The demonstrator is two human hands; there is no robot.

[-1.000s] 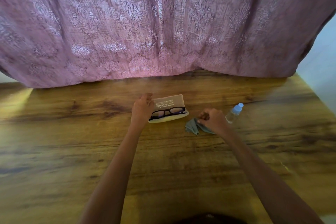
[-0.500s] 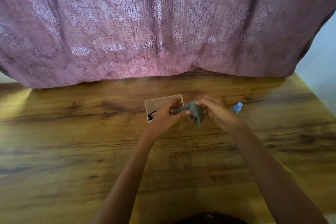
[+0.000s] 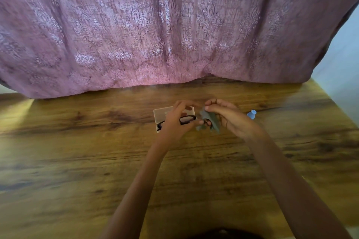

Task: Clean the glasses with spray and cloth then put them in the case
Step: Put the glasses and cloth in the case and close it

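On the wooden table (image 3: 81, 161) there is one pair of glasses (image 3: 186, 119), one case (image 3: 162, 113), one cloth (image 3: 211, 119) and one spray bottle (image 3: 252, 114), with two hands working above them. The case is pale and lies open, its lid tipped back towards the pink curtain (image 3: 174, 31). The black-framed glasses lie across its near half, their middle hidden by the left hand (image 3: 172, 123), and nothing else shows inside it. The grey cloth is off the table, just right of the case. The right hand (image 3: 232, 120) pinches its top edge between thumb and fingertips, so that it hangs crumpled. The left hand hovers over the case with its fingers curved and held apart from the thumb, which reaches to the cloth's lower corner. I cannot tell whether it grips there. The bottle is on the table just beyond the right wrist, and only its blue cap and a little of its neck show.
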